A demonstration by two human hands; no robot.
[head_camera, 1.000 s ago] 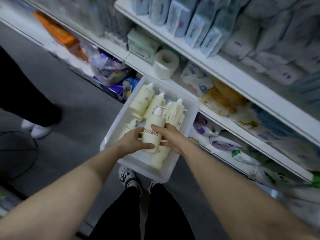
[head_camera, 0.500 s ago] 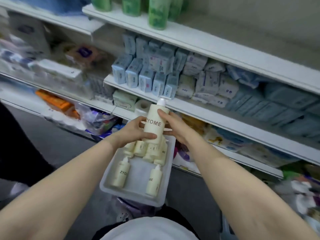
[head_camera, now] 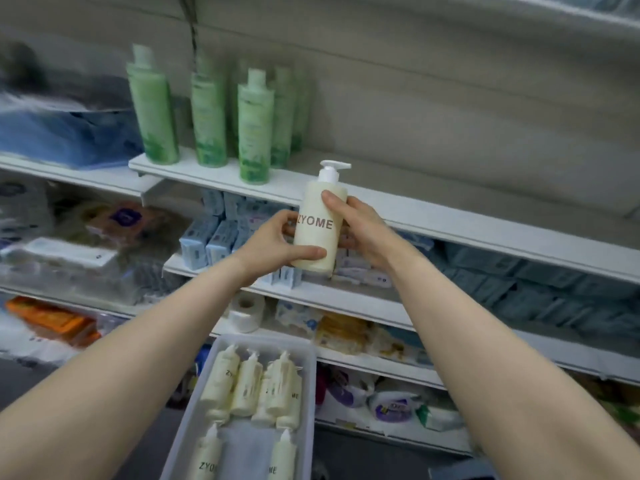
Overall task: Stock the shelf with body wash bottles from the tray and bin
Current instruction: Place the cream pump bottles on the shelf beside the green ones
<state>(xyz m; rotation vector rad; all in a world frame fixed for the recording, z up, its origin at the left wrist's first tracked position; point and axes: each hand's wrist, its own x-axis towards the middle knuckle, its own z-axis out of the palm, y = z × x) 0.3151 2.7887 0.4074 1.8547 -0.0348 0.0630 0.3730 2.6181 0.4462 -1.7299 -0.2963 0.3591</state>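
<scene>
Gripping from both sides, the hands carry one cream pump bottle [head_camera: 317, 230] upright in front of the upper shelf [head_camera: 450, 216]. The left hand [head_camera: 277, 242] wraps the lower body, thumb across the front near the base, while the right hand [head_camera: 360, 226] holds the opposite flank with its thumb up near the shoulder. The bottle's base hangs below that shelf's front edge and its white pump head [head_camera: 332, 168] rises just above it, so it is not yet set down.

It looks like a rigid, smooth plastic bottle, probably full and moderately heavy, with a surface that could slip in a loose hold. The straight-sided body is the sound place to take hold; the pump neck is thin and would likely twist or depress if used as a handle.

On the same shelf, left of the bottle, stands a cluster of green bottles [head_camera: 207, 119]; to the right the shelf board lies bare, a likely spot for it. Below the bottle, closer to the person, the white tray [head_camera: 308, 393] holds more cream bottles [head_camera: 249, 386] lying on their sides. Packs of tissue-like goods [head_camera: 211, 237] fill the shelves beneath.
</scene>
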